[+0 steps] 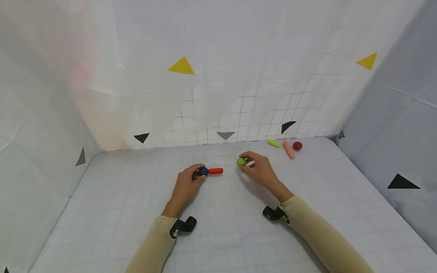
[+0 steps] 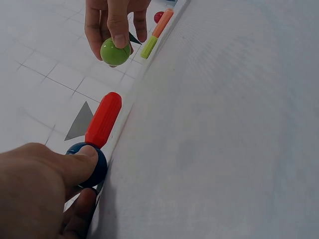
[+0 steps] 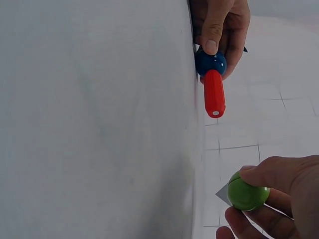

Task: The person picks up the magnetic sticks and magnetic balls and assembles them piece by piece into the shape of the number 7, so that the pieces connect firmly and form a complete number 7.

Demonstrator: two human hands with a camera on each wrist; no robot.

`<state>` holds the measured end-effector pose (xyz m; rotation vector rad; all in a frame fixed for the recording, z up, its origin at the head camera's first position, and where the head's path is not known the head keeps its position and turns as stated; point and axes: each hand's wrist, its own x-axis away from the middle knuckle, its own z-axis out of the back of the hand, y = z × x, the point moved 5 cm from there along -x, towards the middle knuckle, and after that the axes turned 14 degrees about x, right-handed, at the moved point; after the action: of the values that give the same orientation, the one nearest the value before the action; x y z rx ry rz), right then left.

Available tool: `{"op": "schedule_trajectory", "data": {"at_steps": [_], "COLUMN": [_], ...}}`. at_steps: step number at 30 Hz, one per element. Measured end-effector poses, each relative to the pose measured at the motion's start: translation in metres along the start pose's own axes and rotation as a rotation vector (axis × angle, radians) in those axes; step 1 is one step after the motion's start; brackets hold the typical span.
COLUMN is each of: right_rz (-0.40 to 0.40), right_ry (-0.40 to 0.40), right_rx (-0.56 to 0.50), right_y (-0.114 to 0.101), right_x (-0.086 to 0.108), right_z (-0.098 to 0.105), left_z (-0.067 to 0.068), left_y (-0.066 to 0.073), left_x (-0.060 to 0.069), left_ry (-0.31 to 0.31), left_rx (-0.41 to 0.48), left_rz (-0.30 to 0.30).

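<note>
My left hand [image 1: 187, 184] pinches a dark blue ball [image 1: 203, 171] between thumb and fingers. A red faceted stick [image 1: 216, 171] juts from that ball toward the right; its free end shows a small white spot in the right wrist view. To the right, my right hand [image 1: 262, 171] pinches a shiny green ball [image 1: 241, 162], thumb on one side and fingers on the other. A gap separates the green ball from the red stick's tip. In the left wrist view the thumb [image 2: 88, 153] presses on the blue ball and partly covers it.
At the back right of the white table [image 1: 218, 227] lie a yellow-green stick [image 1: 274, 143], an orange stick [image 1: 288, 150] and a red ball [image 1: 297, 145]. White sheets with yellow and black triangles [image 1: 182, 66] stand behind and at both sides.
</note>
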<state>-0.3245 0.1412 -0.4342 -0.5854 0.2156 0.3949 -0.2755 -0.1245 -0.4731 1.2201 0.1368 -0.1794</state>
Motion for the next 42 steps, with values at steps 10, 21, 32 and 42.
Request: {"op": "schedule_trajectory", "data": {"at_steps": [10,21,32,42], "right_rz": [0.029,0.022,0.036,0.073], "right_ry": [-0.016,-0.06,-0.092,-0.111], "right_rx": [-0.014,-0.013,-0.009,-0.022], "right_y": [-0.005,-0.009,-0.016,-0.018], "right_x": [0.0,0.0,0.001,0.001], "right_z": [-0.008,-0.016,-0.02,-0.026], "left_z": [0.0,0.0,0.0,0.0], "left_y": [-0.001,-0.003,-0.001,-0.001], "left_x": [0.0,-0.002,-0.002,-0.002], "left_ry": [0.004,0.004,0.004,0.005], "left_rx": [-0.01,-0.014,-0.014,-0.019], "left_rz": [-0.003,0.003,0.0,-0.002]}}
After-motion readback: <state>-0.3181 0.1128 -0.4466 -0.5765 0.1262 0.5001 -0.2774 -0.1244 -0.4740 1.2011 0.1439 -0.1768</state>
